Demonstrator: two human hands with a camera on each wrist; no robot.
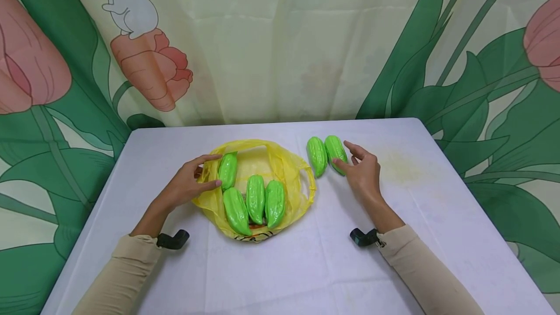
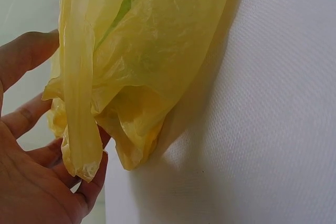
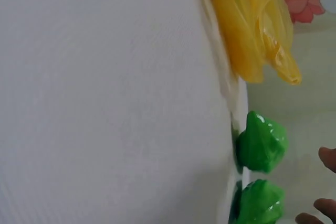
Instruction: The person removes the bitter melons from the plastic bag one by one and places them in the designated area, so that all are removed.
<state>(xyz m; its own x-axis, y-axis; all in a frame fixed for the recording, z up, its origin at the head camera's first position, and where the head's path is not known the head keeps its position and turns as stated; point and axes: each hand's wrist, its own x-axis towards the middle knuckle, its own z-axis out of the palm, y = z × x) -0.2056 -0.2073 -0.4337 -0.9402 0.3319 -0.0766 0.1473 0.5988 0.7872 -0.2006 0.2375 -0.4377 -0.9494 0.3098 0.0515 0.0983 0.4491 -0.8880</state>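
Note:
A yellow plastic bag (image 1: 297, 171) lies spread on the table with its mouth facing up. Several glossy green bitter melons (image 1: 255, 199) rest inside it. My left hand (image 1: 185, 183) holds the bag's left side, thumb and index finger spread around the edge beside one melon. In the left wrist view, its fingers curl behind a hanging bag handle (image 2: 80, 98). Two more bitter melons (image 1: 317, 156) lie side by side right of the bag. My right hand (image 1: 363, 169) is over the right one, thumb overlapping it and fingers apart; the right wrist view shows its fingertips (image 3: 328, 158) near the melons.
White cloth covers the table (image 1: 280, 276), whose far edge meets a printed curtain (image 1: 323, 52) with tulips, leaves and a rabbit on a carrot. A black wrist camera (image 1: 173, 240) is strapped on the left wrist, another (image 1: 363, 237) on the right.

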